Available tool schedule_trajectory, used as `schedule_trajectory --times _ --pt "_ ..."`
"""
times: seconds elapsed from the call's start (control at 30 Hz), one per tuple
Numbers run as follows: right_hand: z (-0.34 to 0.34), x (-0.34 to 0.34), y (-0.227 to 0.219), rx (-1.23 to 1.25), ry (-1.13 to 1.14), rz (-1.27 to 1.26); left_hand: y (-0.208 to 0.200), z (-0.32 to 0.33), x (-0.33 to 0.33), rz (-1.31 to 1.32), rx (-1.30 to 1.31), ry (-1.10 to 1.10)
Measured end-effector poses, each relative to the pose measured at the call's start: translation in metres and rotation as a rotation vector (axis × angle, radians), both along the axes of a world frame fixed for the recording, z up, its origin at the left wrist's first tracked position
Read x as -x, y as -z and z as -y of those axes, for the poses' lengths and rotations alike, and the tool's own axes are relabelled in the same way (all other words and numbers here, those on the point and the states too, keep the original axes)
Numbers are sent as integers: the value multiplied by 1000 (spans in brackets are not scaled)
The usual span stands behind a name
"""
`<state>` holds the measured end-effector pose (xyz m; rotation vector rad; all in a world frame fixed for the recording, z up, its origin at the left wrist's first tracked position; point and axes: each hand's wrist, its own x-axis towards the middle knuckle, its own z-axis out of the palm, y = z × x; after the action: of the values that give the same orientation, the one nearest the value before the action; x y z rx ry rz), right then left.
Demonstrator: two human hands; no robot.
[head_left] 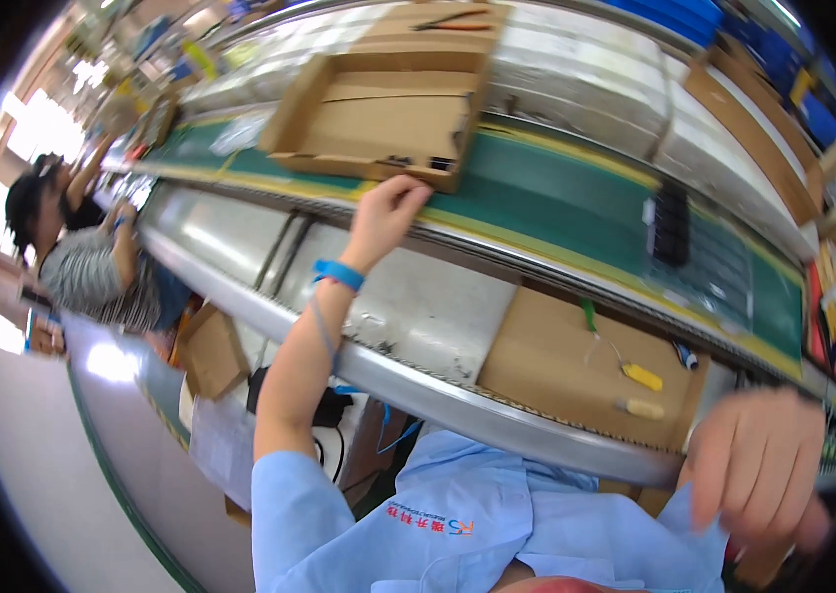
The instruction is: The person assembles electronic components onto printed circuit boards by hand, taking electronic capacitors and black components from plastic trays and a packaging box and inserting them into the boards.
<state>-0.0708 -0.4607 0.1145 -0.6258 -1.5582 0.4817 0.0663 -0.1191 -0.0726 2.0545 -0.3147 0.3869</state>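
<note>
The left hand curls at the near wall of the shallow cardboard tray on the green conveyor belt, perhaps steadying it, while the blurred right hand droops nearby; I cannot tell whether either grips.

Head-mounted, left of a side-by-side pair; wide fisheye, dark at the rim. Looking down and forward from above the left hand and right hand, closer to the latter; taking in green belt beyond the left hand.
</note>
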Motion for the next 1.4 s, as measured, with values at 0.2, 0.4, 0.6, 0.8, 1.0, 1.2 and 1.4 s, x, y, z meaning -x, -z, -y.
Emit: schedule_trajectory --times 0.2,0.4,0.6,0.8,1.0,1.2,1.4 --pt "89 -47 61 290 1480 31 1 -14 8 -55 10 8" --pt "129 -79 134 649 1796 -267 -2 -8 9 -95 -39 -29" --pt "86 -79 144 974 1890 348 -1 -9 12 -83 -14 -37" --pt "81 -81 149 966 1908 554 0 -10 9 -82 -12 -49" --pt "84 -83 150 877 1932 652 -1 -8 10 -92 6 -29" --pt "84 -83 146 922 1866 559 -4 -9 13 -120 -6 -36" --pt "91 -89 150 964 1836 399 -4 -8 12 -106 -8 -25"
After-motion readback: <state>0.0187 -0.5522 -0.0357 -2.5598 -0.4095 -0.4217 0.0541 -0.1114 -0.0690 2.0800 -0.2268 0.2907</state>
